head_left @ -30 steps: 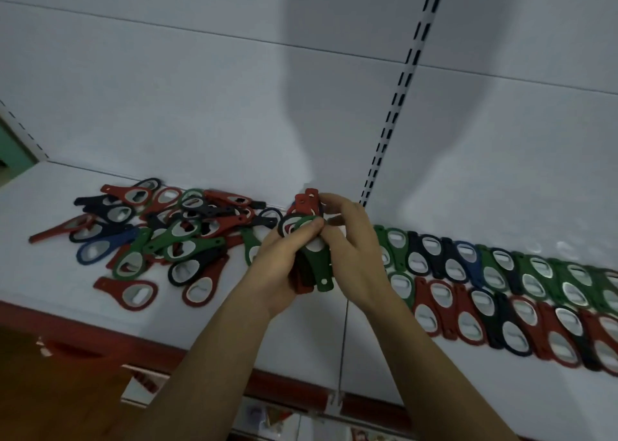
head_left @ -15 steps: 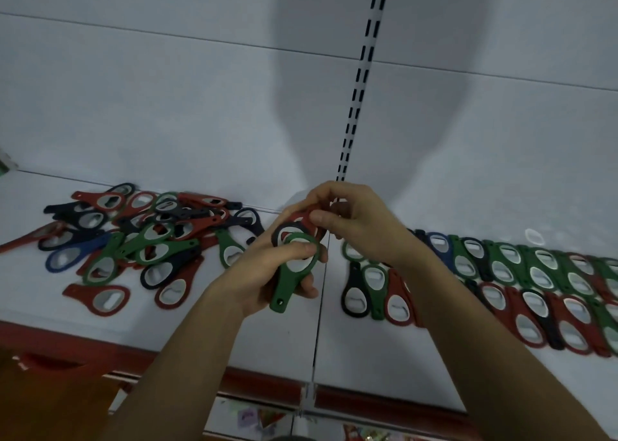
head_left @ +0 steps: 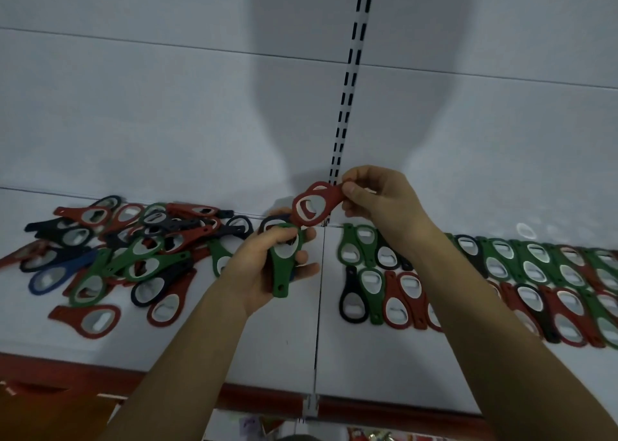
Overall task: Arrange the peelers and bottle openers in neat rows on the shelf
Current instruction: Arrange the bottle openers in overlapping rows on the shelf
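Note:
My left hand [head_left: 264,266] grips a small stack of bottle openers, a green opener [head_left: 282,263] on top and a dark one behind it. Just above, my right hand [head_left: 378,203] pinches the handle of a red opener [head_left: 314,204] and holds it in the air near the shelf's back wall. On the white shelf [head_left: 284,347], a loose pile of openers [head_left: 133,250] in red, green, blue and black lies to the left. Two neat rows of openers [head_left: 501,273] run off to the right, partly hidden by my right forearm.
A slotted upright rail [head_left: 349,82] runs up the white back wall behind my hands. A seam [head_left: 319,307] divides the shelf in the middle. The shelf's red front edge [head_left: 100,373] runs along the bottom, with goods dimly visible below it.
My right hand has drawn a red opener out of the stack in my left hand and lifted it up and to the right. The camera has shifted slightly left.

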Demonstrator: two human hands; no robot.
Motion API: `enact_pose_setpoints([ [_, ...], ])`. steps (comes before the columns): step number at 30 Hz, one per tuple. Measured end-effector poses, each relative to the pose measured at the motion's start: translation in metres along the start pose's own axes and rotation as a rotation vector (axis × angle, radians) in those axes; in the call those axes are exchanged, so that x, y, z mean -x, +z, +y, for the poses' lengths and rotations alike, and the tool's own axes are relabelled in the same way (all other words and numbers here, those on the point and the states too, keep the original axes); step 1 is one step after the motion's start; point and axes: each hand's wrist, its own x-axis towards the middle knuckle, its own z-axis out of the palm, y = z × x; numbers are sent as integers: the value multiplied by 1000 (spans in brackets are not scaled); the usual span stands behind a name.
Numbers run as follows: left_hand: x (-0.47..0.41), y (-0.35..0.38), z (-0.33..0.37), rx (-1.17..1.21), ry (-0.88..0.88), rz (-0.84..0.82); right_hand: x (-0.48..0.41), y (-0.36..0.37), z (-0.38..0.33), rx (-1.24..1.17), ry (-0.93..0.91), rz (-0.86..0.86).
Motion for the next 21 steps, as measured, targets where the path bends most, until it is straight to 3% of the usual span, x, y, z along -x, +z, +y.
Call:
enact_pose_setpoints([
  [9, -6, -11, 9, 64, -50, -124, 5, 1, 9, -180, -1, 227],
  [13, -3, -12, 11, 21, -149, -232, 11, 10, 12, -203, 60, 162],
  [21, 3, -20, 19, -88, -275, -259, 22, 31, 19, -141, 77, 114],
])
